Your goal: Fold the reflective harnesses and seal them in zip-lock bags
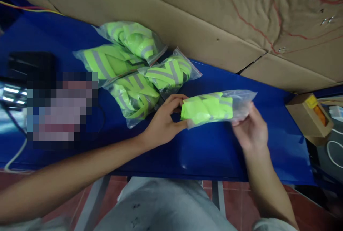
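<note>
Between my hands, above the blue table, is a clear plastic bag (241,104) with a folded neon-yellow reflective item (207,109) inside it. My left hand (168,118) grips the bag's left end, thumb below and fingers above. At the bag's right end, my right hand (250,125) pinches the loose plastic. Several more bagged neon items with grey reflective strips lie behind and left of my hands: one at the back (134,39), one at the left (104,61), one in front (136,95) and one at the right (174,72).
The blue table (203,156) borders a cardboard-covered wall (187,27) with red wires. A small cardboard box (302,116) stands at the right edge. On the left are a black object (32,64) and a pixelated area.
</note>
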`<action>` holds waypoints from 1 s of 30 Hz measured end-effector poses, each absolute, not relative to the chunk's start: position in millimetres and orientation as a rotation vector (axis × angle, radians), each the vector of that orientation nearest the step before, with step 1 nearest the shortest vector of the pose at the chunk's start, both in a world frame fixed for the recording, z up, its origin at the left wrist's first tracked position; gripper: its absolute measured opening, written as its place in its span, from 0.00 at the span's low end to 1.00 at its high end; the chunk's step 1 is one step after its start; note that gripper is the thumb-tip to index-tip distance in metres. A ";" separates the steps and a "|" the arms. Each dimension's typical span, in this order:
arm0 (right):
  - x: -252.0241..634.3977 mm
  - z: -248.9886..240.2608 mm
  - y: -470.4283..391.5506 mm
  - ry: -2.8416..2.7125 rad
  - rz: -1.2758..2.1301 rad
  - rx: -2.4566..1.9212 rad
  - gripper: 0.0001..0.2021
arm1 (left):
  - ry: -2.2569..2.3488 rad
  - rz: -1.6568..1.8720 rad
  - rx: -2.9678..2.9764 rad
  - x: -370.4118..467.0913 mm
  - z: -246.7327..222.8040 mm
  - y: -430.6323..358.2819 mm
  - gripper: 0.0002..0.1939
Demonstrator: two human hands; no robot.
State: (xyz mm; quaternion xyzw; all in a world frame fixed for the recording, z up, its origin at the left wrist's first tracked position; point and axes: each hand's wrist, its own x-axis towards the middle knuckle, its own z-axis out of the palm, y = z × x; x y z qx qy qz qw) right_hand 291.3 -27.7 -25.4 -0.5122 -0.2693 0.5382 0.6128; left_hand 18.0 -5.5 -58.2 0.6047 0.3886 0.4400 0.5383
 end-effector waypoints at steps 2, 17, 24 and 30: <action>321.3 -17.0 -19.8 -0.525 1.114 -1.139 0.10 | 0.931 1.021 1.331 18.3 -55.7 -6.3 0.19; 452.7 -7.4 -4.5 -0.615 0.730 -1.021 0.07 | 0.701 0.883 0.827 97.8 -36.6 25.2 0.24; 399.3 -2.3 -11.4 -0.575 0.826 -1.065 0.08 | 1.006 0.791 2.062 53.2 -13.5 30.4 0.31; 341.4 -14.7 -21.9 -0.742 1.148 -1.380 0.12 | 1.754 0.511 2.527 1.7 -4.0 41.7 0.37</action>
